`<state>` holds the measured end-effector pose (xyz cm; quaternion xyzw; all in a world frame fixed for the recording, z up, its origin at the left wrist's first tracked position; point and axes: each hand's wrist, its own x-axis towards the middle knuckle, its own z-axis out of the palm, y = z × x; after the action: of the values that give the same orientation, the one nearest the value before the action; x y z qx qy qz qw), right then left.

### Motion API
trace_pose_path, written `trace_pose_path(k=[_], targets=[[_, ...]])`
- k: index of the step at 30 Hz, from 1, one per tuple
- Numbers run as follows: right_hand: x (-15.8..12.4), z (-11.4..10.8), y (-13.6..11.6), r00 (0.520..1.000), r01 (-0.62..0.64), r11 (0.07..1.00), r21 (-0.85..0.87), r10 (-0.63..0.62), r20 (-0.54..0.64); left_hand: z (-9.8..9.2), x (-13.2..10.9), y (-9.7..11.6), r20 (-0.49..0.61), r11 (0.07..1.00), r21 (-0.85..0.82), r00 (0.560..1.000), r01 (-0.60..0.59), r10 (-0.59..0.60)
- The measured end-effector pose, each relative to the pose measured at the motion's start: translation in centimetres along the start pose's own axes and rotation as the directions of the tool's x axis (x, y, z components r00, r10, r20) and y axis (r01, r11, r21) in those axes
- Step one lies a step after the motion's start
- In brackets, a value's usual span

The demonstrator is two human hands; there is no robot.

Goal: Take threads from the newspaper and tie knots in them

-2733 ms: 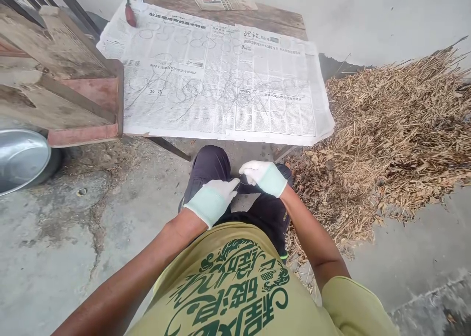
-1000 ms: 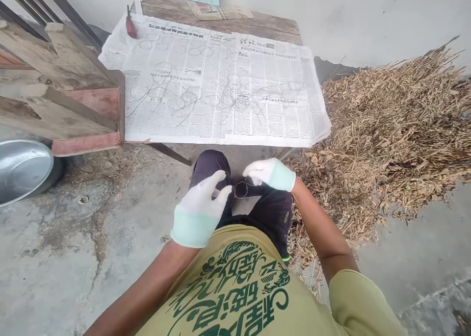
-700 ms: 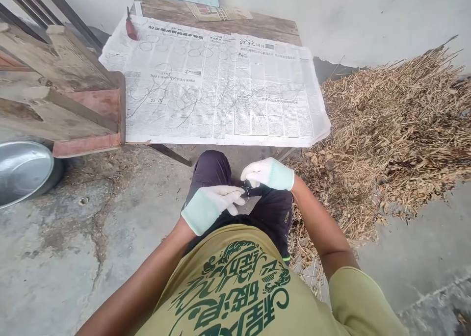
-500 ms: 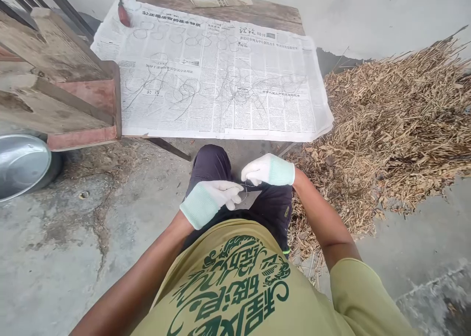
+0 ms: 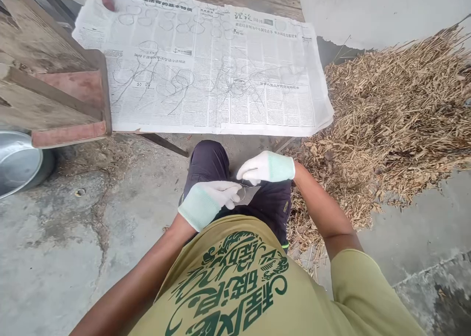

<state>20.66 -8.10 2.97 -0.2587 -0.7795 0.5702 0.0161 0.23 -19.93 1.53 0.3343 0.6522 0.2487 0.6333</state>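
Before the worktop (image 5: 274, 2), a wire loop (image 5: 245, 193) sits between left hand (image 5: 209, 198) and right hand (image 5: 263, 167); newspaper (image 5: 277, 49) lies on the worktop, wires (image 5: 183, 81) on the newspaper; straw (image 5: 397, 125) lies right, a basin (image 5: 16, 157) left

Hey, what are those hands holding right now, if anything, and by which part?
A thin wire. The left hand pinches its looped part; the right hand seems to hold it farther along, but the exact spots are hidden.

I wear white gloves (image 5: 262, 168) with mint cuffs (image 5: 281, 167), olive short-sleeved T-shirt (image 5: 305, 301) with dark green lettering (image 5: 241, 283), dark purplish trousers (image 5: 208, 160).
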Motion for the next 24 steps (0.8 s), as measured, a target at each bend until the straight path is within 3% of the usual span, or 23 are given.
trace_pose_path(k=[2,3,5,6,7,8,12,14,17,24], targets=[[-0.3,0.1,0.4,0.975,0.004,0.991,0.136,0.027,-0.221,0.5,-0.2,0.5,-0.11,0.999,0.005,0.993,-0.035,0.036],[-0.5,0.1,0.7,0.933,0.035,0.977,0.211,0.044,-0.358,0.6,-0.2,0.6,-0.158,0.998,0.006,0.986,-0.056,0.056],[-0.9,0.6,1.3,0.795,0.112,0.944,0.311,0.103,-0.598,0.7,0.1,0.7,-0.231,0.996,0.011,0.969,-0.092,0.092],[-1.1,0.9,1.6,0.73,0.129,0.931,0.342,0.145,-0.668,0.7,0.3,0.6,-0.255,0.994,0.014,0.961,-0.106,0.106],[-1.3,1.5,1.7,0.694,0.127,0.919,0.373,0.186,-0.695,0.7,0.5,0.6,-0.273,0.993,0.017,0.955,-0.119,0.119],[-1.4,2.2,1.8,0.692,0.109,0.911,0.397,0.217,-0.688,0.6,0.8,0.5,-0.286,0.991,0.016,0.949,-0.13,0.129],[-0.7,6.0,1.0,0.801,-0.13,0.878,0.461,0.367,-0.472,0.6,1.5,0.5,-0.324,0.985,-0.013,0.932,-0.174,0.161],[0.1,7.7,0.5,0.801,-0.188,0.869,0.459,0.406,-0.44,0.6,1.6,0.6,-0.317,0.978,-0.038,0.931,-0.205,0.183],[1.2,8.9,0.0,0.78,-0.174,0.859,0.482,0.419,-0.465,0.5,1.4,0.7,-0.297,0.97,-0.059,0.932,-0.236,0.209],[1.4,8.6,-0.3,0.755,-0.188,0.911,0.368,0.374,-0.538,-0.3,1.4,0.0,-0.26,0.961,-0.068,0.935,-0.267,0.241]])
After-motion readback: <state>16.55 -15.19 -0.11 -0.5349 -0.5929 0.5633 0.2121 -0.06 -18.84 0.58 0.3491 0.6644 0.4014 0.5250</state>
